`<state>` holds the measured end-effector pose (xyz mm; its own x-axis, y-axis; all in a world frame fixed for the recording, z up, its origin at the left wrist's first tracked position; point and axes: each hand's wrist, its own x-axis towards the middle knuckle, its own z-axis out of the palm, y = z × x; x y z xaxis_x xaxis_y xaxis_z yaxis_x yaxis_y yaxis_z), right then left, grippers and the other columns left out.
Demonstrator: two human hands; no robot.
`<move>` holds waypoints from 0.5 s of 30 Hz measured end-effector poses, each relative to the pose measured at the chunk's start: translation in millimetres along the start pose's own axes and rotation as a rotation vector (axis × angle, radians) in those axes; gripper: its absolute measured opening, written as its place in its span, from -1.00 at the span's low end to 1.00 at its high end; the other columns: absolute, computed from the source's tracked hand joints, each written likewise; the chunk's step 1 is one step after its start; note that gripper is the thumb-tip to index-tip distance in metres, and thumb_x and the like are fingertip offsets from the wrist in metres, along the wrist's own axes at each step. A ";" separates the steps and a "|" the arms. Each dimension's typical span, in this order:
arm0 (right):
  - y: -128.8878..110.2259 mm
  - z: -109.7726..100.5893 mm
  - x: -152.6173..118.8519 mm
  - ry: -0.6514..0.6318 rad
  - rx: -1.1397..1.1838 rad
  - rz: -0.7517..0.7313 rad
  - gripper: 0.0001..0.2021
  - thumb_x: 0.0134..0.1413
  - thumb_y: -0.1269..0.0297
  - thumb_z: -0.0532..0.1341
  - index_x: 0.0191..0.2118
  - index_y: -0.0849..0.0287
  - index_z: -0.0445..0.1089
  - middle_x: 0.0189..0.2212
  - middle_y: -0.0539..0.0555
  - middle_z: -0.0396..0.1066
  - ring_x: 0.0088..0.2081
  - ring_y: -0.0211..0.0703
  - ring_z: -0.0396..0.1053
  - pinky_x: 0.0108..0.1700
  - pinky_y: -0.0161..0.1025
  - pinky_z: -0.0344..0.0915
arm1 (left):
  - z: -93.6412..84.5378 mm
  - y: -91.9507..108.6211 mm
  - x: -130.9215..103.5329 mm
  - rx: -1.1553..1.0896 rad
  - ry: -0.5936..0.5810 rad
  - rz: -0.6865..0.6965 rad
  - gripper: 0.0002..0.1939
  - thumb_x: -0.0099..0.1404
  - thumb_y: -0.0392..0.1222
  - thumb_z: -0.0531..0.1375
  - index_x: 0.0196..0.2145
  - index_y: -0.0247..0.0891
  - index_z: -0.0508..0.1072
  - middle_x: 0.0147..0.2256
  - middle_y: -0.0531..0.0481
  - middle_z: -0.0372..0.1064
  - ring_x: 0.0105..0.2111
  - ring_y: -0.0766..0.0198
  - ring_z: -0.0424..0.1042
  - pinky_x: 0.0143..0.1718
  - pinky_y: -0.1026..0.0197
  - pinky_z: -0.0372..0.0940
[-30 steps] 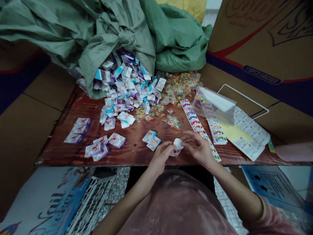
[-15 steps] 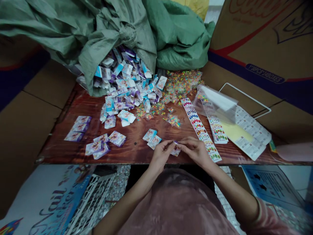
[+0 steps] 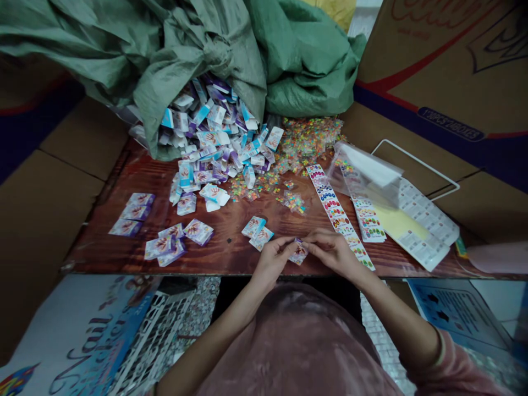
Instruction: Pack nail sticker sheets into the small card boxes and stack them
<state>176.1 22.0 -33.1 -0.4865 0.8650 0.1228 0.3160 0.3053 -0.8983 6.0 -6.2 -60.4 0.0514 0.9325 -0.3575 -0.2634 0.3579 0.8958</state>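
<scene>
Close to the table's front edge, a small white and purple printed box is between my two hands. My left hand pinches its left side. On the other side, the thumb and fingers of my right hand are closed at the box's upper right edge. Two small blue and white boxes lie just left of my hands. Small packets of coloured beads rest beyond them. A long strip of round stickers runs past my right hand. Whether the box's flap is open is too small to tell.
Small boxes spill from a green sack at the back left, beside a heap of bead packets. Several purple boxes sit front left. Printed sheets and a plastic bag lie right. Large cartons flank the table.
My right hand's fingers have shifted slightly along the box's upper edge, and a little more of its printed face shows. The view has moved very slightly; the other things stay put.
</scene>
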 end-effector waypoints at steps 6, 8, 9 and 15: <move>3.7 9.3 -13.8 -0.023 -0.023 -0.011 -0.71 0.18 0.20 0.18 0.00 0.10 0.44 -0.25 0.11 0.44 -0.22 -0.16 0.40 -0.16 -0.23 0.34 | -2.7 -1.2 3.7 -0.024 -0.006 -0.011 -0.69 0.06 -0.05 0.31 -0.29 -0.33 0.55 -0.33 -0.06 0.52 -0.33 0.26 0.44 -0.22 0.24 0.31; 8.1 16.1 -15.1 0.056 0.003 0.055 -0.73 0.16 0.16 0.20 -0.07 0.10 0.48 -0.32 0.09 0.45 -0.29 -0.16 0.40 -0.21 -0.22 0.36 | -0.2 -3.1 2.6 -0.002 0.011 0.019 -0.68 0.07 -0.04 0.30 -0.28 -0.33 0.54 -0.31 -0.07 0.51 -0.32 0.25 0.44 -0.24 0.24 0.31; 10.1 19.2 -14.3 0.091 0.044 0.094 -0.74 0.14 0.14 0.22 -0.11 0.10 0.50 -0.35 0.08 0.46 -0.31 -0.16 0.40 -0.22 -0.22 0.37 | 1.3 -4.2 0.6 0.008 0.014 0.023 -0.65 0.08 -0.03 0.29 -0.23 -0.32 0.52 -0.30 -0.07 0.50 -0.34 0.26 0.44 -0.28 0.25 0.32; 15.4 27.7 7.1 0.304 0.428 0.282 -0.65 -0.03 0.04 0.31 -0.18 0.15 0.42 -0.33 0.08 0.50 -0.36 -0.15 0.45 -0.31 -0.22 0.42 | -9.8 -2.8 -22.2 0.408 0.199 0.240 -0.49 0.21 0.01 0.19 0.10 -0.15 0.31 -0.42 0.06 0.39 -0.52 0.34 0.34 -0.45 0.29 0.26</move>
<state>154.9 21.9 -57.7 -0.1565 0.9838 -0.0868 0.0122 -0.0860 -0.9962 -3.7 -28.4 -57.5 -0.1594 0.9776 -0.1373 0.1546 0.1621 0.9746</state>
